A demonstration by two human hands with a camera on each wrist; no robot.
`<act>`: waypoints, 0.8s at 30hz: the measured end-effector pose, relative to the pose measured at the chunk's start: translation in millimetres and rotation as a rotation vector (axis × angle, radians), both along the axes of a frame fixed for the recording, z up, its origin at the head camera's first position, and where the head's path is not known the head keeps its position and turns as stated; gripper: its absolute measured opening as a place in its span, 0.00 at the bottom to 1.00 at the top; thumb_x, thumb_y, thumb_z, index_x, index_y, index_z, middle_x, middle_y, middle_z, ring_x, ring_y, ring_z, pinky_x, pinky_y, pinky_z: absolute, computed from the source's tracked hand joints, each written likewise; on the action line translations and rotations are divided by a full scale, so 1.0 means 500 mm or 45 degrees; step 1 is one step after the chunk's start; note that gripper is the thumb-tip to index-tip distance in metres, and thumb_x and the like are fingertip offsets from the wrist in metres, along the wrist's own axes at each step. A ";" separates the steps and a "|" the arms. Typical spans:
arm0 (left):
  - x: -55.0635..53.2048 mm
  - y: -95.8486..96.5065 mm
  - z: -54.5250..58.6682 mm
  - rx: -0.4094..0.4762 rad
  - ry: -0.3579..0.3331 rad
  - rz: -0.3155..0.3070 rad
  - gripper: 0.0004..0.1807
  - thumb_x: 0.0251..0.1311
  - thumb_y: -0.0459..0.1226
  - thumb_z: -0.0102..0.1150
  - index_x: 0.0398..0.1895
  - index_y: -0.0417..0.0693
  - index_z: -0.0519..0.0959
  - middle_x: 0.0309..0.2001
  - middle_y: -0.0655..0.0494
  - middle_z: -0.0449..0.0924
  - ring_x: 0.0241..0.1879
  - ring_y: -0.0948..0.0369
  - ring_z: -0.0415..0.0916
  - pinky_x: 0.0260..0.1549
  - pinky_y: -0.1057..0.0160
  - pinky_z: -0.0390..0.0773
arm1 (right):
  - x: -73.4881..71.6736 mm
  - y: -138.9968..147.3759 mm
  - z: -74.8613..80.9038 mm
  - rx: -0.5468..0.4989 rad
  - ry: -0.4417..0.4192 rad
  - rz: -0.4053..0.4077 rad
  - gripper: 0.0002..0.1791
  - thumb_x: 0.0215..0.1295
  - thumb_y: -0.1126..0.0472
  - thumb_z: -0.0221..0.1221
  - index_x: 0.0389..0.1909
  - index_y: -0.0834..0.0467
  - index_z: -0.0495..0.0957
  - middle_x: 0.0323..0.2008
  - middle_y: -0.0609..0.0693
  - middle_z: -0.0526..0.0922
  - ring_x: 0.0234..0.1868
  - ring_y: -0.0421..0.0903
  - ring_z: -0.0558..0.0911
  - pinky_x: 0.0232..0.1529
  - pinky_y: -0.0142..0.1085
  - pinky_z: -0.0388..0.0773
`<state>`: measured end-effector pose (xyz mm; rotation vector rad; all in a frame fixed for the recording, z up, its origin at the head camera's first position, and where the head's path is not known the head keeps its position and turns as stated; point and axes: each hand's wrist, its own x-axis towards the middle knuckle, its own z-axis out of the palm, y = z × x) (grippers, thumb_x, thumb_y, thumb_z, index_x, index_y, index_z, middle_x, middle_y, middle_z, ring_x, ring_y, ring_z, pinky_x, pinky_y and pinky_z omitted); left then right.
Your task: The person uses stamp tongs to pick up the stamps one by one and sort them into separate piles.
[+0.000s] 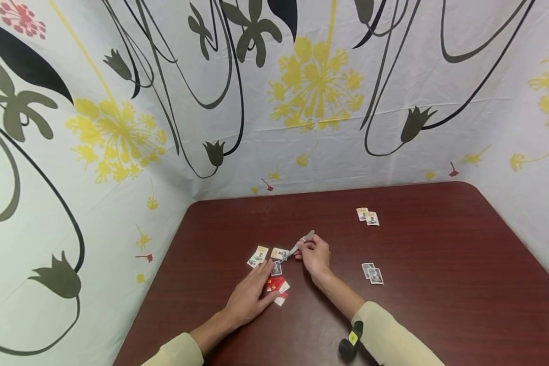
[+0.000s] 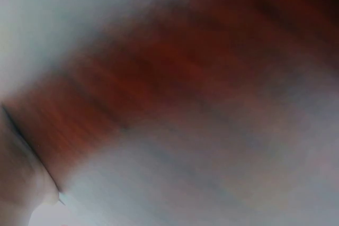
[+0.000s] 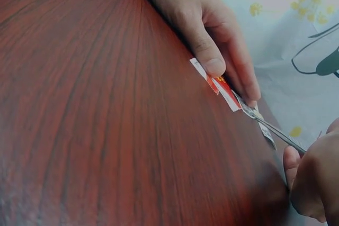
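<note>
My right hand (image 1: 314, 255) pinches silver tweezers (image 3: 280, 133), whose tips point left and down. In the head view those tips reach a grey picture stamp (image 1: 276, 269) beside my left fingertips. My left hand (image 1: 249, 295) lies palm down with its fingers extended, its fingertips at the grey stamp. Overlapping red-and-white stamps (image 1: 276, 283) with yellow emblems show under and beside its thumb (image 3: 214, 67). Beyond the fingers lie cream picture stamps (image 1: 258, 254), with another cream stamp (image 1: 280, 253) near the tweezers. The left wrist view is too blurred to show any stamps.
Two overlapping cream stamps (image 1: 368, 216) lie at the back right of the dark red wooden table (image 1: 421, 315). Nearer, two overlapping grey stamps (image 1: 372, 273) lie right of my right forearm. A flower-patterned cloth (image 1: 320, 162) hangs behind the table and along its sides.
</note>
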<state>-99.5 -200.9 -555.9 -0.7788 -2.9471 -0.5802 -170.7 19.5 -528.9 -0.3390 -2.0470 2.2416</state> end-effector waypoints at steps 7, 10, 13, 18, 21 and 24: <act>0.001 0.002 -0.005 -0.001 -0.006 0.016 0.46 0.76 0.60 0.56 0.86 0.46 0.56 0.84 0.54 0.56 0.82 0.54 0.53 0.74 0.45 0.66 | 0.005 0.004 -0.001 -0.007 0.008 -0.017 0.03 0.71 0.75 0.64 0.40 0.70 0.78 0.33 0.66 0.89 0.24 0.46 0.88 0.30 0.41 0.89; 0.002 0.003 -0.004 0.005 -0.006 0.024 0.46 0.75 0.60 0.57 0.86 0.46 0.56 0.83 0.52 0.57 0.82 0.53 0.55 0.74 0.45 0.67 | 0.006 0.012 0.002 -0.034 0.022 -0.031 0.03 0.70 0.75 0.63 0.40 0.71 0.78 0.32 0.66 0.89 0.24 0.47 0.88 0.30 0.42 0.89; 0.003 0.004 -0.002 0.007 -0.002 0.032 0.46 0.74 0.59 0.59 0.85 0.46 0.57 0.83 0.51 0.58 0.81 0.53 0.56 0.74 0.45 0.67 | 0.006 0.025 0.009 -0.082 0.037 -0.046 0.03 0.71 0.76 0.63 0.41 0.72 0.78 0.33 0.66 0.88 0.25 0.49 0.89 0.31 0.42 0.89; 0.004 0.004 0.000 0.014 -0.003 0.036 0.46 0.74 0.58 0.61 0.85 0.45 0.58 0.83 0.51 0.58 0.81 0.53 0.56 0.75 0.46 0.66 | 0.009 0.057 0.026 -0.203 0.050 -0.055 0.04 0.72 0.77 0.61 0.42 0.73 0.76 0.33 0.64 0.87 0.26 0.46 0.88 0.32 0.39 0.89; 0.004 0.003 -0.001 0.013 0.000 0.037 0.46 0.73 0.58 0.60 0.85 0.45 0.58 0.83 0.51 0.58 0.81 0.53 0.56 0.75 0.45 0.66 | 0.013 0.085 0.037 -0.273 0.059 -0.064 0.04 0.72 0.78 0.60 0.43 0.73 0.75 0.32 0.60 0.87 0.26 0.45 0.88 0.32 0.36 0.88; 0.004 0.004 -0.002 0.009 0.010 0.035 0.46 0.73 0.59 0.60 0.85 0.45 0.58 0.83 0.51 0.59 0.81 0.54 0.56 0.74 0.46 0.66 | 0.021 0.120 0.047 -0.320 0.068 -0.084 0.04 0.72 0.78 0.60 0.43 0.72 0.75 0.30 0.55 0.87 0.26 0.43 0.88 0.32 0.35 0.88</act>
